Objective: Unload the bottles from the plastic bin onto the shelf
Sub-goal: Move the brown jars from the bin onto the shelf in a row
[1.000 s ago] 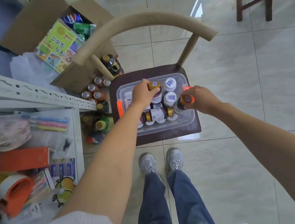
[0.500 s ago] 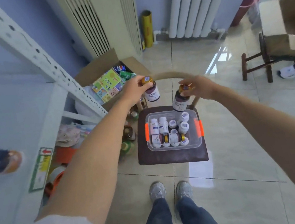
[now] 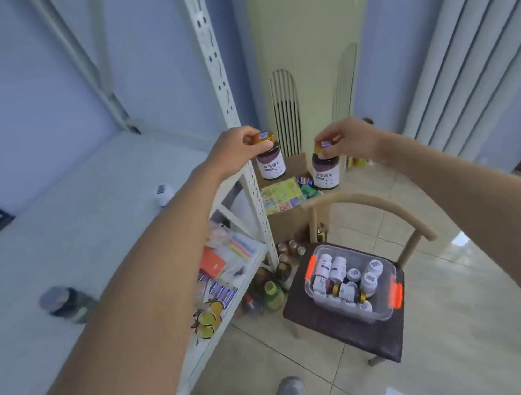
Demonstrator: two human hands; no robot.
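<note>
My left hand (image 3: 239, 148) grips the gold cap of a dark bottle with a white label (image 3: 269, 162), held in the air just right of the shelf's white upright. My right hand (image 3: 346, 140) holds a second dark bottle (image 3: 326, 173) by its gold cap, a little lower and further right. The clear plastic bin (image 3: 384, 312) with orange latches sits on a chair seat below, holding several white bottles and a dark one lying flat. The white shelf board (image 3: 68, 244) spreads to the left, carrying a dark jar (image 3: 66, 303) and a small white bottle (image 3: 164, 194).
The perforated shelf upright (image 3: 219, 79) rises right beside my left hand. A wooden chair back (image 3: 384, 210) curves behind the bin. A cardboard box (image 3: 289, 200) and loose drink bottles (image 3: 274, 291) crowd the floor. A tall air conditioner (image 3: 307, 40) stands behind.
Both hands have lifted their bottles from the bin up to the height of the upper shelf board. The view has swung upward and left toward the shelf.
</note>
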